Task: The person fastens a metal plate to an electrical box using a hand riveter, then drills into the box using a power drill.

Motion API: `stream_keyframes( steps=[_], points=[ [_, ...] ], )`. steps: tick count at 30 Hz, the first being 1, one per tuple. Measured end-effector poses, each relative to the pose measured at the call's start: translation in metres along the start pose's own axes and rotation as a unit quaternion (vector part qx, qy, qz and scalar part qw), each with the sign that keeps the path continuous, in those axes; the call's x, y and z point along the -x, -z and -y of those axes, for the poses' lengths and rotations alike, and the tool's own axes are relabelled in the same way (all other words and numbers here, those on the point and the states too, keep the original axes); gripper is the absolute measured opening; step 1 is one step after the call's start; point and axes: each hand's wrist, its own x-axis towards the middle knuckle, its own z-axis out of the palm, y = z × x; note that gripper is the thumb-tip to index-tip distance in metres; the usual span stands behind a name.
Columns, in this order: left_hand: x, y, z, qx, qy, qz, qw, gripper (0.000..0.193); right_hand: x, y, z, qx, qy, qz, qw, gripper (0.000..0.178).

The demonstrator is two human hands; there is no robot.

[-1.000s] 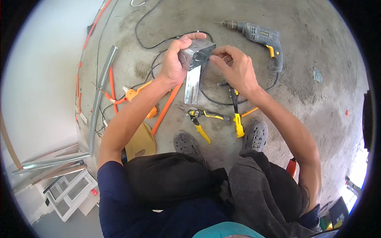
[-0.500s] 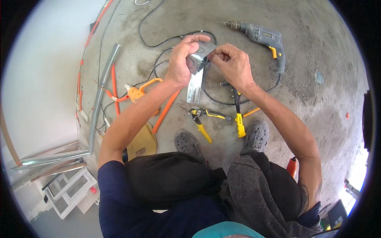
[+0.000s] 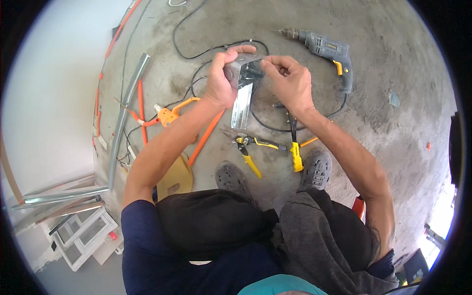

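My left hand (image 3: 222,81) is wrapped round the side of a small grey metal electrical box (image 3: 242,63) with round knockouts, held up above the floor. Its dark open side is turned partly toward me. My right hand (image 3: 291,83) has thumb and forefinger pinched at the box's right edge; anything small between those fingertips is hidden. Just below the box, a perforated metal strip (image 3: 241,110) lies on the floor. Closer to my feet are yellow-and-black tin snips (image 3: 248,150) with jaws apart, and a yellow-handled black tool (image 3: 296,155).
A corded drill (image 3: 327,49) lies at the far right, its black cable (image 3: 275,129) looping under my hands. An orange heat gun (image 3: 169,115), orange tubes (image 3: 206,137) and a long metal channel (image 3: 129,93) are to the left. White frames (image 3: 83,236) lean at the lower left.
The metal box has turned in my left hand, so more of its dark open inside shows. My right hand stays pinched at its edge, shifted slightly.
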Motion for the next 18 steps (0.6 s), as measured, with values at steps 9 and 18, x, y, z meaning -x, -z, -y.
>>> stream_keyframes(
  steps=[9,18],
  points=[
    [0.000,0.046,0.001,0.030,0.014,0.001,0.999,0.057,0.005,0.062,-0.024,0.295,0.067,0.354,0.885,0.023],
    [0.009,0.089,0.014,0.108,0.150,-0.118,0.976,0.054,0.030,0.053,-0.115,0.443,0.189,0.359,0.799,0.019]
  ],
)
